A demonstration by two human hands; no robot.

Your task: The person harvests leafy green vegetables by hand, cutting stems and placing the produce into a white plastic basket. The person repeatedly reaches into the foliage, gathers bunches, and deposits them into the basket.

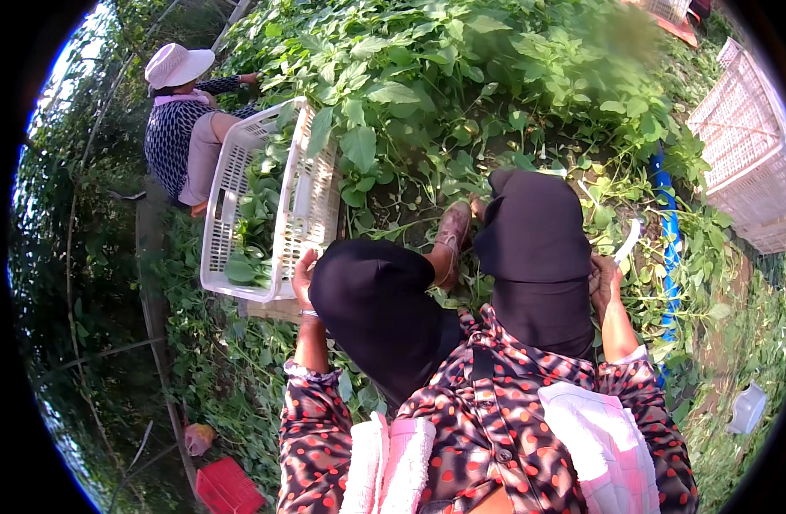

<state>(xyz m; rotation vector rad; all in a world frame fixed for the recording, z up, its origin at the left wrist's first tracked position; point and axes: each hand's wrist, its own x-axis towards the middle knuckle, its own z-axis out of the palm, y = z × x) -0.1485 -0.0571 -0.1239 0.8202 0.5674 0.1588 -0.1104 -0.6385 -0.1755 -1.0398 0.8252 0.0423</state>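
My left hand [302, 283] is beside my left knee, at the near right corner of a white plastic crate [284, 241]. The knee hides part of its fingers, so whether it grips the crate is unclear. Leafy green cuttings [258, 212] lie inside the crate, which tilts to the left of my legs. Along the outer side of my right knee, my right hand [603, 281] is closed around a tool with a pale, curved blade-like end [629, 241] pointing forward. Dense leafy plants [419, 83] grow in front of my feet.
Another person [181, 128] in a sun hat crouches at the far left, reaching into the plants. Stacked white crates [746, 141] stand at right. A blue hose [669, 238] runs beside my right hand. A red basket [229, 485] and a grey-white tub [746, 408] lie farther back.
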